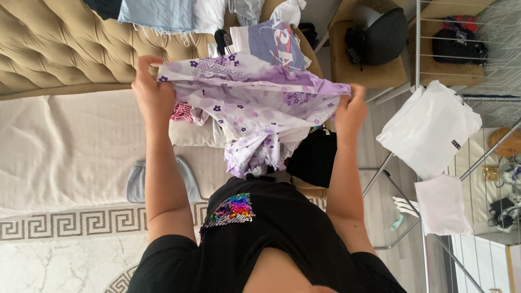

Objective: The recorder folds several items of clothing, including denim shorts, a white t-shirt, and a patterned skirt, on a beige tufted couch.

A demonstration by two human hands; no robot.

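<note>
Two hands hold one purple cloth with small flowers [255, 103] up in front of the person: the left hand [153, 89] grips one top corner and the right hand [350, 111] pinches the other, so it hangs stretched between them over the bed [65, 146]. Behind it lies one pile of clothes [271, 38] by the tufted headboard [65, 43]. Two white cloths [429, 127] hang on one drying rack [477, 108], and one dark helmet [382, 35] sits on a chair.

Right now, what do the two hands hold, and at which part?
Both hold a purple flowered cloth by its upper edge: left hand at one end, right hand at the other.
</note>
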